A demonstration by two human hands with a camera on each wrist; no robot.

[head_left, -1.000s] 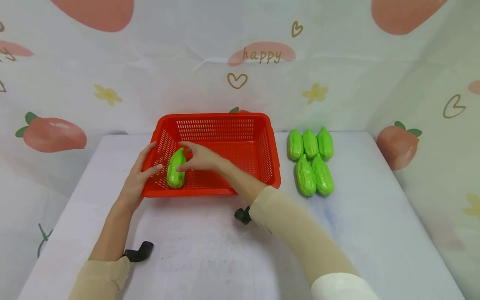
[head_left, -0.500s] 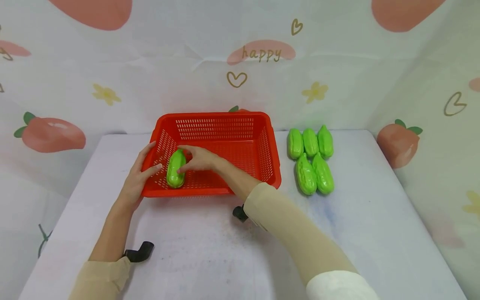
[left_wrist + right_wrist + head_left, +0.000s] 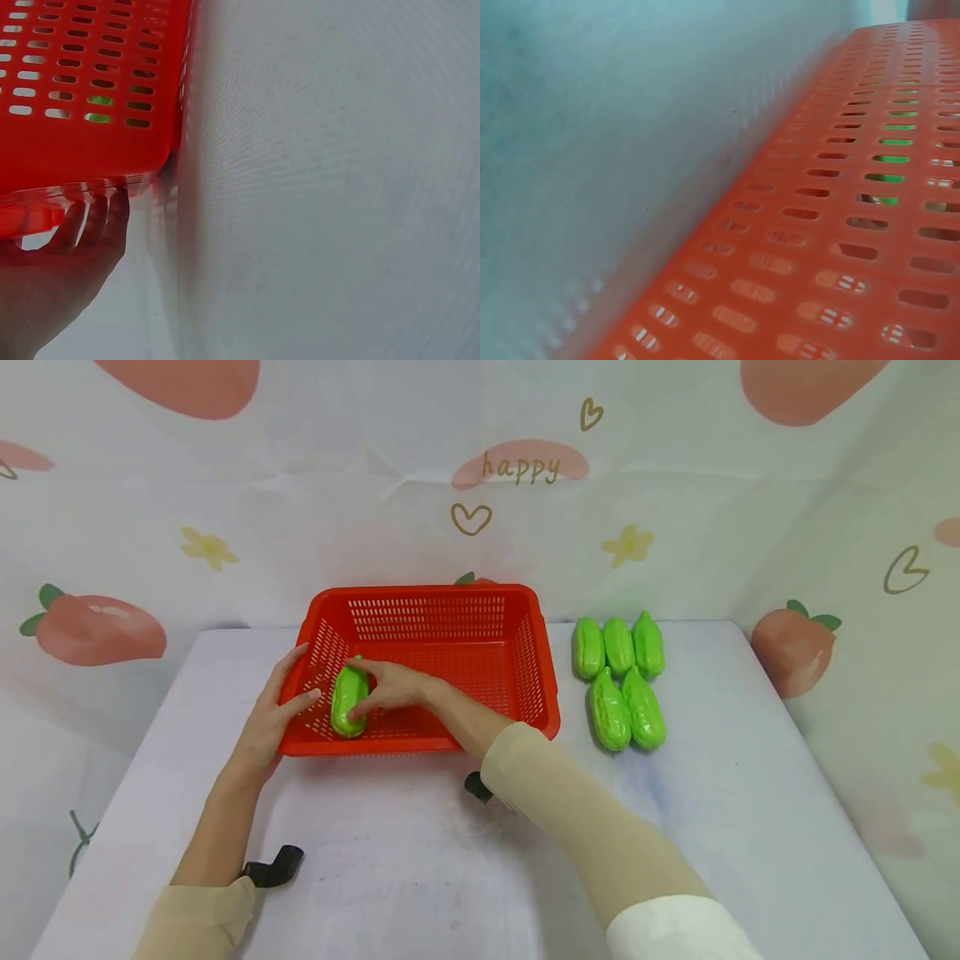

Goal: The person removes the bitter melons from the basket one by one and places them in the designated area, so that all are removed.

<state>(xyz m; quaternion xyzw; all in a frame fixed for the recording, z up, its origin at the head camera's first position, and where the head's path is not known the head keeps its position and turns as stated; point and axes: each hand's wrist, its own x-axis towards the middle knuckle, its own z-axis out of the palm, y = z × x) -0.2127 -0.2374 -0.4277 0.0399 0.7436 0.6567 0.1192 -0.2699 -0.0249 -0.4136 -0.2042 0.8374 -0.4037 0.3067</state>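
A red plastic basket [image 3: 442, 744] with slotted walls stands at the back of the table. Its left end is gripped by my left hand [image 3: 264, 722], thumb over the rim and fingers along the outside; the left wrist view shows those fingers against the wall. Inside, near that end, a glossy green bitter melon [image 3: 347, 697] lies lengthwise. My right hand [image 3: 395, 686] reaches over the front rim and holds the melon between thumb and fingers. In the right wrist view only green shows through the basket slots [image 3: 886, 178]; the right hand is mostly hidden there.
To the right of the basket, several more green bitter melons [image 3: 611, 714] lie in two rows on the white table [image 3: 420, 877]. A patterned cloth [image 3: 360, 485] hangs behind. Dark wrist-camera mounts [image 3: 277, 867] stick out near the sleeves.
My right hand has come slightly down and left, closing its thumb and fingers onto the bitter melon in the basket. The left hand stays on the basket's end.
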